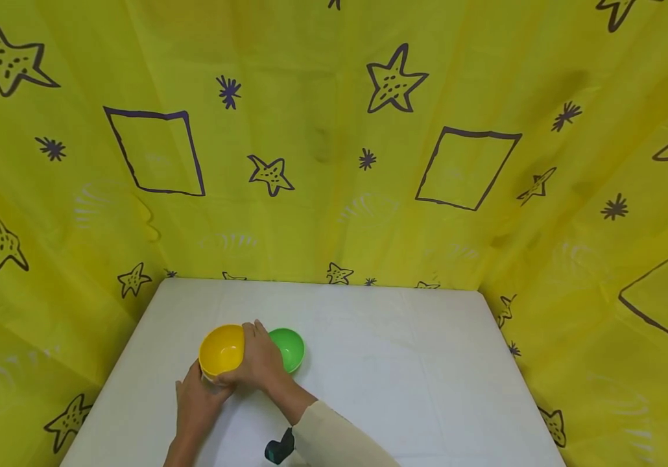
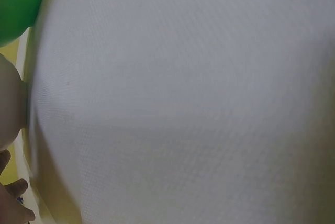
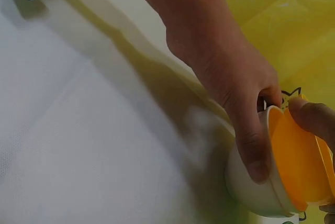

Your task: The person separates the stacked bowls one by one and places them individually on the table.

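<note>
A yellow bowl (image 1: 221, 350) sits tilted in a white bowl (image 3: 246, 182), its lower part hidden inside. My left hand (image 1: 200, 402) grips the white bowl from the near left; in the right wrist view its thumb lies along the bowl's outer wall. From the right, my right hand (image 1: 261, 360) pinches the yellow bowl at its rim, with fingers (image 3: 316, 122) over the edge. Just beyond that hand stands a green bowl (image 1: 290, 349), partly covered by it. The left wrist view shows the white bowl (image 2: 8, 101) beside the green one (image 2: 18, 7).
A white-covered table (image 1: 381, 376) lies under the bowls. Yellow curtains (image 1: 322, 220) with drawn stars and frames hang along its back and both sides. Near the right sleeve (image 1: 334, 438) is a dark teal object (image 1: 280, 447).
</note>
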`<act>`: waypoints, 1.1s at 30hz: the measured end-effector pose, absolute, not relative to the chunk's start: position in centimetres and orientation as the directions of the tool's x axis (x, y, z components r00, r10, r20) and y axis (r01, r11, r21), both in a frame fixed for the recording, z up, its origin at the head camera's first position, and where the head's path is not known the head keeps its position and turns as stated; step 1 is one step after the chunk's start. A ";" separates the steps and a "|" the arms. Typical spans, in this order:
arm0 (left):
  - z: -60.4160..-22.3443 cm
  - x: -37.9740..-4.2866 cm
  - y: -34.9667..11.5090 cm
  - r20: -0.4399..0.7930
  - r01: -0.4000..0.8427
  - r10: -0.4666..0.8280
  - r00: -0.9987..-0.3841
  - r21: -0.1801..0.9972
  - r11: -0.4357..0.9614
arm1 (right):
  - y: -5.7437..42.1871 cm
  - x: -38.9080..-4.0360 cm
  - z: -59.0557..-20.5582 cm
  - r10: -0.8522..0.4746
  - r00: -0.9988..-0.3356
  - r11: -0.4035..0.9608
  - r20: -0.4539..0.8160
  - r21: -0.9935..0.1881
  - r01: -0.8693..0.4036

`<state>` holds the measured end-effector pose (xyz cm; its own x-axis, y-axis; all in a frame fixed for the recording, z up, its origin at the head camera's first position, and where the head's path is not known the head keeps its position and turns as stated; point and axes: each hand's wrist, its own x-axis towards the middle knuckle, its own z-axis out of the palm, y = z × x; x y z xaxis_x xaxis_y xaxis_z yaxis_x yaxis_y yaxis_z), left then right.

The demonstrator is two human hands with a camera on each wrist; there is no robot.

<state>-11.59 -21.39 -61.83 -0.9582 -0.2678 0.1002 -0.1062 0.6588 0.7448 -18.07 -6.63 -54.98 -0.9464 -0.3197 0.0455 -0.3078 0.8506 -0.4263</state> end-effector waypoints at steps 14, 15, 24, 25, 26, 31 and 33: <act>-62.0 -11.8 -21.2 0.082 -0.138 -0.279 -0.957 0.719 0.682 | -5.9 -17.8 -53.4 -0.318 -0.943 0.841 0.097 -0.430 -0.328; -62.0 -11.8 -21.2 0.088 -0.134 -0.281 -0.956 0.719 0.681 | -5.7 -17.8 -53.3 -0.311 -0.945 0.840 0.099 -0.437 -0.322; -61.8 -11.6 -20.9 0.167 -0.083 -0.288 -0.943 0.719 0.690 | -4.2 -17.5 -52.3 -0.253 -0.958 0.795 0.135 -0.535 -0.286; -61.7 -11.5 -20.9 0.173 -0.079 -0.289 -0.941 0.721 0.689 | -4.0 -17.5 -52.1 -0.249 -0.958 0.791 0.141 -0.541 -0.285; -61.7 -11.5 -20.8 0.178 -0.075 -0.288 -0.941 0.720 0.690 | -3.8 -17.5 -51.9 -0.244 -0.959 0.789 0.148 -0.545 -0.284; -61.8 -11.5 -20.8 0.193 -0.064 -0.286 -0.939 0.716 0.695 | -2.9 -17.5 -51.0 -0.215 -0.960 0.779 0.178 -0.561 -0.278; -61.8 -11.6 -20.8 0.193 -0.067 -0.287 -0.938 0.713 0.698 | -2.5 -17.5 -50.7 -0.203 -0.962 0.781 0.185 -0.562 -0.273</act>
